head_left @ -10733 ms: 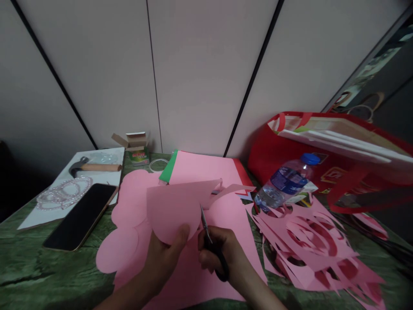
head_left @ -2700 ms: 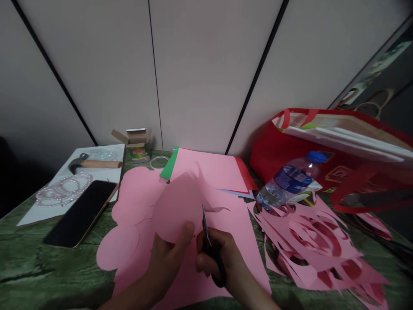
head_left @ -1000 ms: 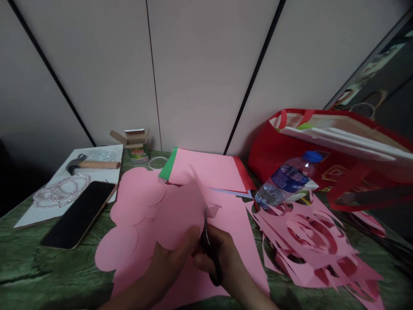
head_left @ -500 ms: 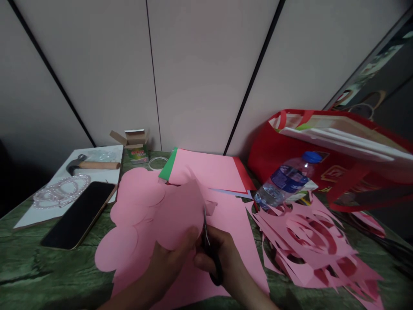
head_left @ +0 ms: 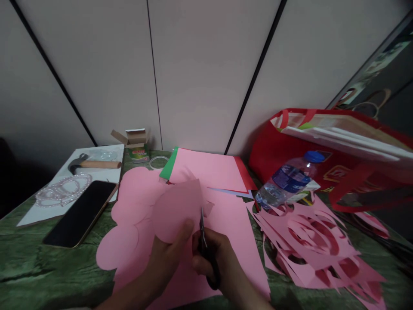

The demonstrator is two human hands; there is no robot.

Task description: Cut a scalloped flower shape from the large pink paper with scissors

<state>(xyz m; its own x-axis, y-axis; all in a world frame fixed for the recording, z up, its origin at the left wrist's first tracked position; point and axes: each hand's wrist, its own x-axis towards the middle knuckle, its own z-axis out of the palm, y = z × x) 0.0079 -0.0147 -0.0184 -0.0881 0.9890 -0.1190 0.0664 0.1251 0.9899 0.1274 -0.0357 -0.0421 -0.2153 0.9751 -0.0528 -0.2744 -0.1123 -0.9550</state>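
Cutting: right hand (head_left: 214,258) grip clenched on scissors (head_left: 204,241), left hand (head_left: 167,258) pinching pink paper piece (head_left: 176,209) above the desk (head_left: 38,271).

No print can be read: the box (head_left: 138,151) label and bottle (head_left: 288,180) label beyond the hands are too blurred.

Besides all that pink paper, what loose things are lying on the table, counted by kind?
Phone: 1
Hammer: 1
Water bottle: 1
Red bag: 1
Small open box: 1
Bead bracelets: a cluster of several, too tangled to count
Scissors, in the right hand: 1
Total: 6 single things, plus the beads
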